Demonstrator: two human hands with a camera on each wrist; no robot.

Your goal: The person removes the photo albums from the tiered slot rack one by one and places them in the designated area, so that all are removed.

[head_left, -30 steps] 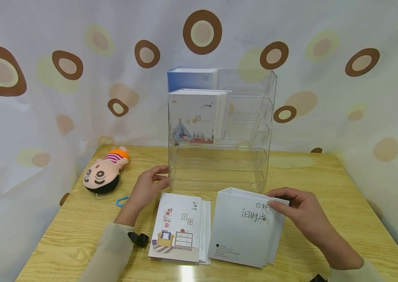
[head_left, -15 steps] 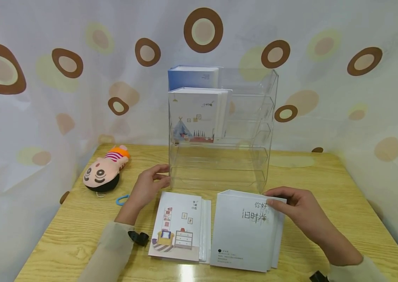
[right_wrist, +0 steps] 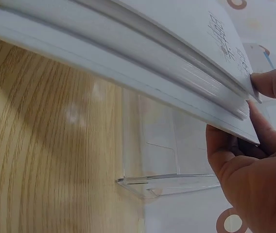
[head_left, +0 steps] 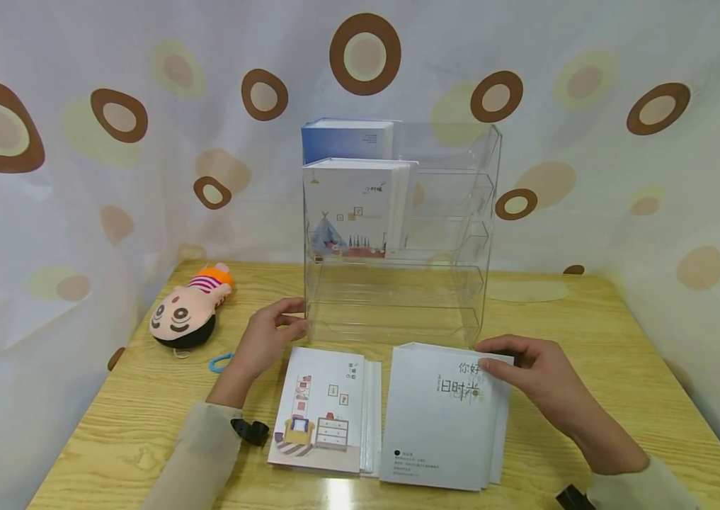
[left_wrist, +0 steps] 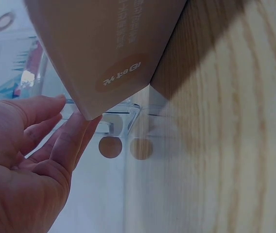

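Item: white book point(head_left: 430, 425) with dark lettering on its cover. It is held in front of the rack's right half, to the right of a second book, and is gripped by its upper right corner in the right hand point(head_left: 547, 379), thumb laid over the cover and fingers placed behind. In the right wrist view the covers are seen slightly parted from the pages. Whether its lower edge is touched by the surface point(head_left: 627, 382) cannot be told.

Item: clear rack, tiered point(head_left: 391, 322), stood on the surface. Its lower left side is touched by the fingertips of the left hand point(head_left: 270, 336); whether the edge is pinched or merely touched cannot be told.

Item: second book point(head_left: 318, 418), laid before the rack, its cover printed with a yellow armchair and a chest of drawers. In the left wrist view its brownish side is shown, marked with white characters.

Item: blue book point(head_left: 347, 144), stored at the rack's upper left.

Item: tent-picture book point(head_left: 353, 198), stored lower and in front of the blue one.

Item: plush doll point(head_left: 190, 308), laid at far left, dressed in stripes and orange.

Item: blue band point(head_left: 213, 364), placed beside the left wrist.

Backdrop: pale sheet point(head_left: 156, 227), patterned with brown rings.
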